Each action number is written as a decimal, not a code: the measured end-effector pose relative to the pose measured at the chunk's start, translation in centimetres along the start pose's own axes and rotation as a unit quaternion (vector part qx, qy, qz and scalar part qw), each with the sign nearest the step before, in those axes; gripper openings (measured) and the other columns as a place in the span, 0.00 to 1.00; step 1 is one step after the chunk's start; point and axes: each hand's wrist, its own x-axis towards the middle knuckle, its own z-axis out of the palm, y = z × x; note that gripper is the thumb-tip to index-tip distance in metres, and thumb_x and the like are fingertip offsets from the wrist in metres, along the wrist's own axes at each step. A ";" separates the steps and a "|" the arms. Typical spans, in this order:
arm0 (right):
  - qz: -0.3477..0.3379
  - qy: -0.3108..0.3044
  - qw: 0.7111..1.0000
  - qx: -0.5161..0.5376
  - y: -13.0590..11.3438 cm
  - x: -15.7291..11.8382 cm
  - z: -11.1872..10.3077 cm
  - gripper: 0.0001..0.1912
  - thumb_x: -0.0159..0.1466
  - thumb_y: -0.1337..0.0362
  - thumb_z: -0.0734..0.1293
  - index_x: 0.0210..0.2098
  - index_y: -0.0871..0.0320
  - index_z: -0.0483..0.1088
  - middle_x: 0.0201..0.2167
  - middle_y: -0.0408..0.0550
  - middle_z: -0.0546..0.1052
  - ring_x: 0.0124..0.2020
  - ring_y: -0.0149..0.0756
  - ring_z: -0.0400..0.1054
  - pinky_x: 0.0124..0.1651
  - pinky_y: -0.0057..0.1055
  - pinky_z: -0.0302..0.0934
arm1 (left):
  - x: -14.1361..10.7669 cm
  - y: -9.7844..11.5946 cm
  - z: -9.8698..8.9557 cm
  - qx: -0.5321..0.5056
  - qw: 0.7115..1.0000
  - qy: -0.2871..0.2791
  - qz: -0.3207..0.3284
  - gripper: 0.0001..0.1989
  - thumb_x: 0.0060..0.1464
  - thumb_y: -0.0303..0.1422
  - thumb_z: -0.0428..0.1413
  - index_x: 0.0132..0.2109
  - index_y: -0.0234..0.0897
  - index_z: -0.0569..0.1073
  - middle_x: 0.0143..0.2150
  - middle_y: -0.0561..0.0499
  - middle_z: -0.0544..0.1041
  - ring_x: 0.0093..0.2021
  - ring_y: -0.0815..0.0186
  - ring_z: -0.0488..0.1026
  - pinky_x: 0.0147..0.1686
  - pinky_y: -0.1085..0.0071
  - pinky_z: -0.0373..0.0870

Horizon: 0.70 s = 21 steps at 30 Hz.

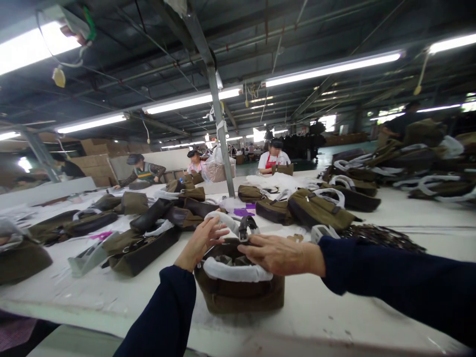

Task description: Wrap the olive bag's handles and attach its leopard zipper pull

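Observation:
An olive-brown handbag [243, 300] with a dark upper section stands upright on the white table in front of me. White wrapping covers its near handle [238, 271] and its far handle [223, 218]. A dark strap with a metal buckle [243, 229] rises above the bag's opening. My left hand [206, 237] is at the bag's left rear, fingers apart beside the far handle; whether it touches is unclear. Over the right of the opening, my right hand [275, 254] has its fingers stretched out toward the left, right at the buckle, and grips nothing that I can see.
Similar bags lie to the left [141, 248] and behind [320, 208]. A pile of dark straps [383, 238] lies on the right. A metal post [221, 129] rises beyond the bag. Several people sit or stand farther off, one in a red apron [274, 161].

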 end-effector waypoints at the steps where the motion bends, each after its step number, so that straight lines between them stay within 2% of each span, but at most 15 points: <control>1: 0.011 0.022 1.000 -0.007 -0.2 -0.3 0.1 0.13 0.68 0.71 0.61 0.46 0.68 0.74 0.54 0.60 0.71 0.47 0.40 0.65 0.49 0.36 0.64 | 0.1 -0.1 -0.1 0.001 1.000 0.009 -0.007 0.30 0.55 0.47 0.59 0.62 0.43 0.65 0.45 0.42 0.79 0.44 0.54 0.81 0.32 0.69 0.78; 3: 0.005 0.038 0.999 -0.001 -0.7 -0.9 0.3 0.14 0.67 0.71 0.61 0.49 0.67 0.74 0.56 0.60 0.70 0.53 0.43 0.65 0.57 0.39 0.62 | 0.3 -0.4 -0.2 0.009 1.000 0.019 -0.012 0.31 0.55 0.51 0.58 0.60 0.42 0.65 0.42 0.42 0.80 0.43 0.53 0.81 0.31 0.68 0.78; 5: -0.015 0.024 0.999 0.032 -1.1 -1.1 0.1 0.15 0.67 0.70 0.61 0.50 0.65 0.74 0.57 0.59 0.70 0.57 0.45 0.63 0.62 0.40 0.59 | 0.5 -0.5 0.0 0.022 1.000 0.019 -0.012 0.31 0.54 0.53 0.57 0.59 0.41 0.65 0.42 0.41 0.80 0.43 0.53 0.81 0.31 0.67 0.78; 7: -0.024 0.007 0.997 0.069 -1.3 -1.1 -0.6 0.17 0.67 0.69 0.61 0.53 0.65 0.72 0.57 0.60 0.71 0.59 0.44 0.63 0.63 0.39 0.59 | 0.8 -0.7 0.2 0.031 0.999 0.028 -0.013 0.31 0.54 0.54 0.56 0.58 0.42 0.65 0.45 0.40 0.79 0.44 0.53 0.81 0.31 0.66 0.78; 10: -0.024 0.001 0.994 0.104 -1.5 -1.0 -2.0 0.20 0.68 0.70 0.59 0.58 0.65 0.68 0.56 0.61 0.72 0.59 0.41 0.64 0.63 0.38 0.60 | 1.3 -1.0 0.4 0.027 0.997 0.074 -0.007 0.31 0.55 0.54 0.55 0.59 0.42 0.63 0.51 0.38 0.77 0.44 0.54 0.80 0.30 0.65 0.78; 12: -0.017 0.006 0.993 0.113 -1.5 -1.0 -2.7 0.19 0.68 0.70 0.58 0.57 0.64 0.69 0.56 0.61 0.72 0.60 0.40 0.64 0.63 0.38 0.61 | 1.7 -1.2 0.5 0.016 0.996 0.086 -0.001 0.30 0.56 0.52 0.55 0.59 0.40 0.64 0.51 0.38 0.77 0.41 0.56 0.80 0.30 0.67 0.77; 14: -0.026 0.002 0.993 0.119 -1.3 -0.9 -2.8 0.16 0.69 0.70 0.58 0.51 0.64 0.73 0.55 0.58 0.72 0.63 0.40 0.60 0.66 0.37 0.57 | 1.9 -1.4 0.6 0.004 0.998 0.057 -0.006 0.29 0.56 0.50 0.56 0.57 0.37 0.67 0.49 0.38 0.78 0.39 0.59 0.80 0.30 0.69 0.76; 16: -0.065 -0.014 0.991 0.120 -0.9 -0.6 -2.1 0.15 0.69 0.73 0.57 0.46 0.63 0.74 0.52 0.54 0.75 0.63 0.39 0.59 0.69 0.37 0.51 | 1.7 -1.3 0.9 -0.004 1.000 0.013 -0.017 0.27 0.56 0.50 0.56 0.55 0.34 0.70 0.47 0.37 0.79 0.39 0.59 0.80 0.31 0.70 0.75; 19: -0.098 -0.047 0.984 0.139 -0.2 0.2 -0.4 0.15 0.68 0.76 0.56 0.42 0.62 0.74 0.45 0.51 0.77 0.56 0.36 0.65 0.69 0.35 0.49 | 0.5 -1.0 1.3 -0.013 0.999 -0.041 -0.031 0.27 0.57 0.50 0.55 0.53 0.33 0.72 0.48 0.36 0.79 0.40 0.57 0.80 0.34 0.67 0.76; 21: -0.082 -0.058 0.981 0.166 0.2 0.9 0.7 0.13 0.67 0.76 0.58 0.40 0.61 0.73 0.43 0.50 0.78 0.51 0.34 0.68 0.66 0.33 0.52 | -0.6 -0.9 1.3 -0.020 0.996 -0.074 -0.048 0.27 0.57 0.51 0.56 0.54 0.33 0.72 0.48 0.37 0.79 0.42 0.56 0.79 0.36 0.65 0.76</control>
